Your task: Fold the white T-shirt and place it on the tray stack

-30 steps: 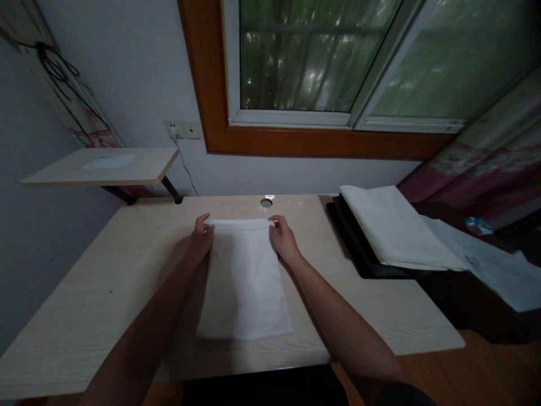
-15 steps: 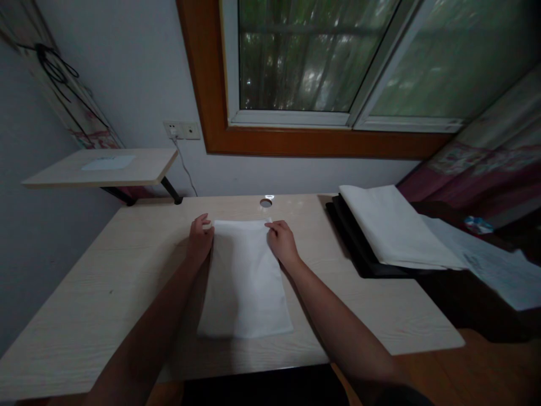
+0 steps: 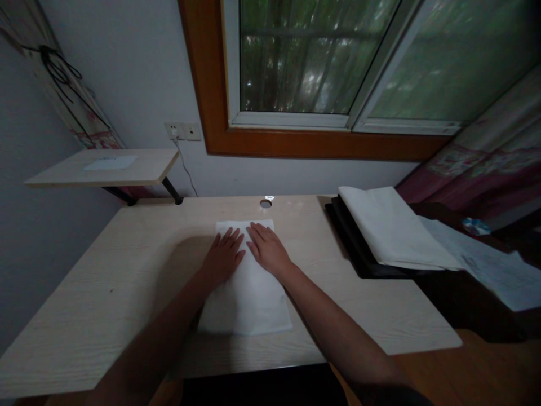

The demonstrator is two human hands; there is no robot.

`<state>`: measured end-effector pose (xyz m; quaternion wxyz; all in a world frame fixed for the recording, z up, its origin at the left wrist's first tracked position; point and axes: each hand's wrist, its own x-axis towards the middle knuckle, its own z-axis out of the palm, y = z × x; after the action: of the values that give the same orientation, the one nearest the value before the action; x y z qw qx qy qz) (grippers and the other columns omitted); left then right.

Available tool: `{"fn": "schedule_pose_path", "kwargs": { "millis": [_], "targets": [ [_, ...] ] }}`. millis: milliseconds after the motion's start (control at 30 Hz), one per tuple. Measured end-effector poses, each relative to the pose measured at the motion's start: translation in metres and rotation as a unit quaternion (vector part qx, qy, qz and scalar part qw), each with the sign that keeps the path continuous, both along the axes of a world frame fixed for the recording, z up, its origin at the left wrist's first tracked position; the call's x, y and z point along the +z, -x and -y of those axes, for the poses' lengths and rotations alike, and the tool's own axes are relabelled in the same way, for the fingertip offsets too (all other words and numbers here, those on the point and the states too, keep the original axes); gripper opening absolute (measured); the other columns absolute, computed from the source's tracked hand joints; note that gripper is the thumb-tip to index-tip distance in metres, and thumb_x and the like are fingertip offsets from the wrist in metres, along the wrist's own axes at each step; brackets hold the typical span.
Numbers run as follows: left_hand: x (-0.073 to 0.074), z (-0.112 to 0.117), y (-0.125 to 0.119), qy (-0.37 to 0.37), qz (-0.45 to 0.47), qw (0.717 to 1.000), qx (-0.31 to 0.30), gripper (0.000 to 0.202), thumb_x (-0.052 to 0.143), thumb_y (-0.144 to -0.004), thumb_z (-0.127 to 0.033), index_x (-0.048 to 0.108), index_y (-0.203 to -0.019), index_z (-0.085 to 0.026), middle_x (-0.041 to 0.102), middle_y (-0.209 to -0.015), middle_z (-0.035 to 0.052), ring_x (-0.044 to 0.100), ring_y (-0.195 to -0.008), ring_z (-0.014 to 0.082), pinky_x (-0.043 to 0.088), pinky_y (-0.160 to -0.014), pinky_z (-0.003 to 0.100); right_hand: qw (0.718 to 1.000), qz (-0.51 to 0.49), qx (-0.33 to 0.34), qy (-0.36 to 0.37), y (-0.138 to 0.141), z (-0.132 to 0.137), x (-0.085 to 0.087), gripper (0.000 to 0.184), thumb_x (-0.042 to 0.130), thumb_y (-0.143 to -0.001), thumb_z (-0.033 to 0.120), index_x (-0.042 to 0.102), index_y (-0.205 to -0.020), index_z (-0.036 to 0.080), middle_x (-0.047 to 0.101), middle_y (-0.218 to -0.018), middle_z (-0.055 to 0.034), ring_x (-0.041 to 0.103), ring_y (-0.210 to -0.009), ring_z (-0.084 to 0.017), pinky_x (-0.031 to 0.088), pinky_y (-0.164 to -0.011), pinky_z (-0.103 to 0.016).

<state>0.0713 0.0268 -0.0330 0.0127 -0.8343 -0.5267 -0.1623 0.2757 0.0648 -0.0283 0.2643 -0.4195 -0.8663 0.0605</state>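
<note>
A white rectangular cloth (image 3: 257,299), which looks folded, lies flat on the pale wooden desk (image 3: 127,270) in front of me. My left hand (image 3: 224,256) rests palm down on its upper left part, fingers stretched out. Beside it, my right hand (image 3: 268,248) lies flat on the upper right part, fingers also extended. The two hands are close together, with a narrow strip of cloth showing between them. Nothing is gripped by either hand. The cloth's far edge shows just beyond my fingertips.
Right of the cloth, a folded white cloth (image 3: 397,225) lies on black folded material (image 3: 350,242); a printed sheet (image 3: 486,259) sits farther right. A raised shelf (image 3: 147,169) with a paper (image 3: 110,163) stands at back left. A cable hole (image 3: 266,203) is near the desk's back edge.
Both hands have left the cloth's far corners and moved inward onto its top surface. Their fingers have gone from holding the edges to lying flat. The cloth has stayed nearly in place.
</note>
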Motion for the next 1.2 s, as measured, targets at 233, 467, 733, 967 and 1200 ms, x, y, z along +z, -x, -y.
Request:
{"fn": "schedule_pose_path", "kwargs": {
  "millis": [233, 467, 733, 967, 1200],
  "targets": [
    [-0.001, -0.003, 0.022, 0.010, -0.071, 0.996, 0.053, 0.053, 0.029, -0.105, -0.040, 0.042, -0.153, -0.020, 0.032, -0.165, 0.0069, 0.028, -0.153, 0.0274, 0.028, -0.123, 0.052, 0.992, 0.097, -0.069, 0.033, -0.013, -0.006, -0.008, 0.051, 0.041, -0.108, 0.040, 0.046, -0.152, 0.016, 0.030, -0.163, -0.0123, 0.025, -0.153, -0.027, 0.025, -0.123, -0.051],
    [-0.003, 0.005, 0.040, 0.033, -0.081, 0.993, 0.082, 0.056, 0.026, -0.106, -0.041, 0.036, -0.156, -0.019, 0.032, -0.165, 0.0079, 0.028, -0.153, 0.0280, 0.027, -0.122, 0.057, 0.987, 0.119, -0.103, 0.042, -0.022, -0.006, -0.004, 0.052, 0.038, -0.108, 0.042, 0.045, -0.153, 0.017, 0.028, -0.164, -0.0099, 0.023, -0.153, -0.029, 0.023, -0.123, -0.052],
    [-0.001, 0.039, 0.047, 0.000, -0.082, 0.995, 0.061, 0.052, 0.034, -0.104, -0.035, 0.045, -0.152, -0.021, 0.035, -0.163, 0.0101, 0.029, -0.152, 0.0313, 0.027, -0.121, 0.061, 0.987, 0.109, -0.114, 0.030, -0.021, -0.006, -0.007, 0.049, 0.042, -0.107, 0.039, 0.047, -0.151, 0.019, 0.033, -0.163, -0.0097, 0.027, -0.151, -0.030, 0.025, -0.120, -0.054],
    [0.005, 0.064, 0.032, 0.004, -0.057, 0.998, -0.017, 0.047, 0.039, -0.103, -0.035, 0.052, -0.146, -0.022, 0.049, -0.155, 0.0081, 0.036, -0.149, 0.0270, 0.033, -0.121, 0.050, 0.990, 0.066, -0.113, -0.048, -0.015, 0.010, 0.019, 0.024, 0.052, -0.101, 0.029, 0.071, -0.114, 0.019, 0.068, -0.118, -0.0119, 0.054, -0.117, -0.029, 0.038, -0.105, -0.044],
    [0.008, 0.040, 0.035, 0.002, -0.078, 0.997, 0.013, 0.048, 0.034, -0.104, -0.036, 0.050, -0.149, -0.025, 0.047, -0.157, 0.0064, 0.035, -0.150, 0.0269, 0.029, -0.122, 0.053, 0.994, 0.046, -0.091, -0.045, -0.019, 0.010, 0.021, 0.021, 0.054, -0.100, 0.024, 0.074, -0.095, 0.020, 0.071, -0.092, -0.0082, 0.056, -0.100, -0.026, 0.038, -0.096, -0.039]
  ]
}}
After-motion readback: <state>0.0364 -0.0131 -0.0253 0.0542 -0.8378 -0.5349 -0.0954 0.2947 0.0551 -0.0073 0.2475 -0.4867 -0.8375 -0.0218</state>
